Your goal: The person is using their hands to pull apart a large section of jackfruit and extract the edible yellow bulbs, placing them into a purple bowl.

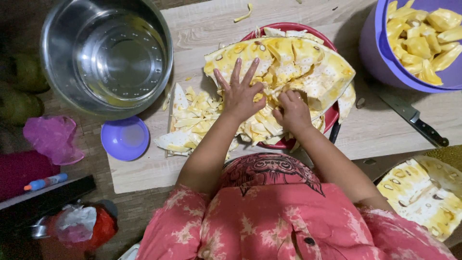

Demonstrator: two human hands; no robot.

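Note:
A large cut slab of jackfruit (288,67) lies on a red plate (331,115) on a pale wooden board (202,29). My left hand (239,91) rests flat on the slab's near left edge, fingers spread. My right hand (293,110) is curled into the yellow flesh at the slab's near side, fingers closed on the fibres. Loose strips of jackfruit scrap (192,120) are piled on the board left of my hands.
A steel colander bowl (106,55) stands at the far left, a small purple lid (125,138) beside it. A purple tub (380,53) with yellow jackfruit pods sits far right. A knife (414,118) lies right of the plate. Another jackfruit piece (426,192) lies near right.

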